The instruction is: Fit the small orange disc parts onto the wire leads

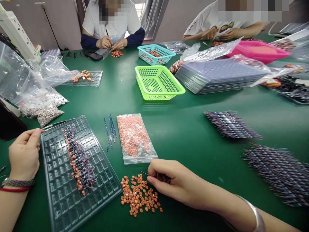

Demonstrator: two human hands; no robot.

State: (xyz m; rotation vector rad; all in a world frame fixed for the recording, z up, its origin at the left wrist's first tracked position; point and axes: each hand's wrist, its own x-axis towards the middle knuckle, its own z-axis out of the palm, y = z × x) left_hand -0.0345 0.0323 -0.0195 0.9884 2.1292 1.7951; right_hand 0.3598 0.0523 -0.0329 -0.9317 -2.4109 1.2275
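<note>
My left hand (25, 153) is closed in a pinch on the end of a pair of metal tweezers (59, 123), beside the upper left corner of a clear plastic tray (56, 201). A row of small orange-tipped parts with thin wires (80, 161) lies across that tray's compartments. My right hand (173, 180) is closed around a thin dark stick (144, 173), whose tip points toward a loose pile of small orange discs (140, 196) on the green table. Just above that hand lies a zip bag of orange pieces (134, 135). Several narrow blue strips (111, 129) rest left of the bag.
Two bundles of wired parts (231, 125) (277, 174) lie at right. Behind stand a green basket (160, 80), a blue basket (156, 54) and stacked clear trays (217, 74). Plastic bags (36, 80) crowd the left. Two people (112, 29) (224, 27) sit opposite.
</note>
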